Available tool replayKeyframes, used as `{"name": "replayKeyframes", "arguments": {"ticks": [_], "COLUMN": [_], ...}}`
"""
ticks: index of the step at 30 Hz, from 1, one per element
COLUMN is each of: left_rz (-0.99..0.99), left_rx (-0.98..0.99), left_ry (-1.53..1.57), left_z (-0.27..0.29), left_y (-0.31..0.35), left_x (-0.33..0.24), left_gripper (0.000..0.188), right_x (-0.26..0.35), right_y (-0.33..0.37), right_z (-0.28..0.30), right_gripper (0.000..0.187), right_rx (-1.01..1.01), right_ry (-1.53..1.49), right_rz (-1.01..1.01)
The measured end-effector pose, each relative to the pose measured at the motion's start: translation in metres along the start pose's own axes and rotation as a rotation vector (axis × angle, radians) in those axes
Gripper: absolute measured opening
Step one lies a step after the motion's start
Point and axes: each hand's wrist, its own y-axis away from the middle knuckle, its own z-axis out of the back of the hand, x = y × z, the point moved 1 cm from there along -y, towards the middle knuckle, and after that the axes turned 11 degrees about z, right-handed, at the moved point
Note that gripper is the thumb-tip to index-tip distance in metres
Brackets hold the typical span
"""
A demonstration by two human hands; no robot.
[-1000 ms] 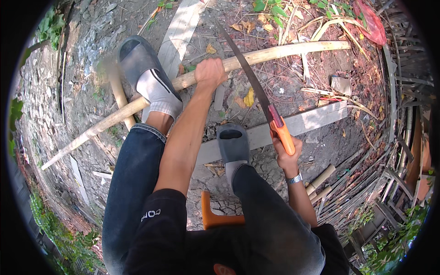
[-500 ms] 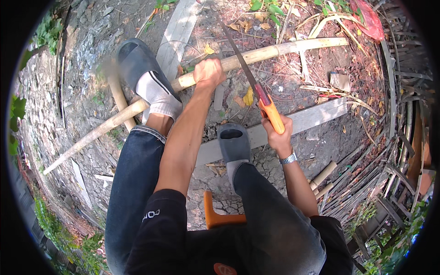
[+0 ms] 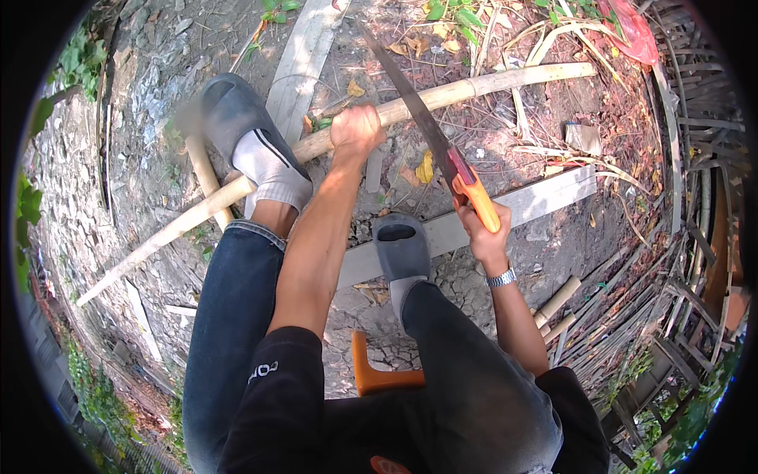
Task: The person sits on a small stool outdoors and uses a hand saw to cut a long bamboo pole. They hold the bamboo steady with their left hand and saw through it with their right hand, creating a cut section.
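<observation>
A long pale bamboo pole (image 3: 505, 82) runs aslant across the ground from lower left to upper right. My left hand (image 3: 357, 130) is closed round its middle. To the left of that hand, my left foot in a grey slide sandal (image 3: 229, 110) presses on the pole. In my right hand (image 3: 483, 229) is a hand saw (image 3: 426, 118) with an orange handle. Its dark blade slants up and left across the pole, just right of my left hand. Whether the teeth have cut into the bamboo cannot be made out.
Beneath the pole at left lies a shorter bamboo piece (image 3: 207, 175). Grey planks (image 3: 537, 197) lie on the cracked soil, one by my right sandal (image 3: 401, 246). An orange stool edge (image 3: 387, 381) shows below me. Bamboo and sticks (image 3: 612, 308) are heaped at right, near red plastic (image 3: 632, 35).
My right hand and the saw have shifted slightly right and down, the blade sliding across the pole. My left hand keeps its hold and the pole stays nearly in place.
</observation>
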Motion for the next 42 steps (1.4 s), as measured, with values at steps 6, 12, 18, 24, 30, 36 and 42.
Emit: {"name": "replayKeyframes", "arguments": {"ticks": [6, 12, 18, 24, 30, 36, 42], "left_rz": [0.048, 0.105, 0.078, 0.05, 0.075, 0.065, 0.06], "left_rx": [0.266, 0.219, 0.296, 0.161, 0.256, 0.212, 0.125], "left_ry": [-0.053, -0.002, -0.008, 0.009, -0.032, -0.002, -0.013], "left_z": [0.024, 0.021, 0.032, 0.018, 0.035, 0.029, 0.024], "left_y": [0.0, 0.005, -0.004, 0.001, -0.005, -0.003, 0.001], "left_x": [-0.005, -0.001, -0.007, 0.001, -0.022, -0.009, -0.002], "left_gripper": [0.024, 0.032, 0.034, 0.029, 0.024, 0.027, 0.03], "right_x": [0.001, -0.013, 0.009, 0.005, -0.01, -0.008, 0.009], "right_y": [-0.034, 0.052, -0.069, 0.082, 0.04, 0.05, 0.061], "right_z": [-0.022, 0.015, -0.041, 0.011, -0.018, 0.007, 0.005], "right_gripper": [0.016, 0.019, 0.017, 0.023, 0.011, 0.018, 0.022], "right_rx": [0.083, -0.053, -0.023, -0.02, -0.074, -0.044, -0.064], "right_ry": [0.174, -0.077, 0.167, -0.039, 0.147, 0.017, 0.027], "right_rz": [0.105, 0.06, 0.188, 0.005, 0.114, 0.018, 0.023]}}
